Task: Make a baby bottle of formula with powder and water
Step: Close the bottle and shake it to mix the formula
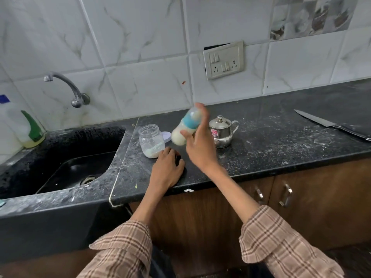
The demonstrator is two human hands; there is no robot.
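- Two hands are seen: the capped baby bottle (pixel 185 127), blurred and apparently being shaken, is gripped by the right hand (pixel 197 143).
- The desk (pixel 261 157) at centre frame is pressed by the flat left hand (pixel 167 169).
- Mixing is judged nearly done.

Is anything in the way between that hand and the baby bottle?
No. The right hand already holds the baby bottle, tilted above the counter. The left hand rests on the counter beside the glass jar, not between them.
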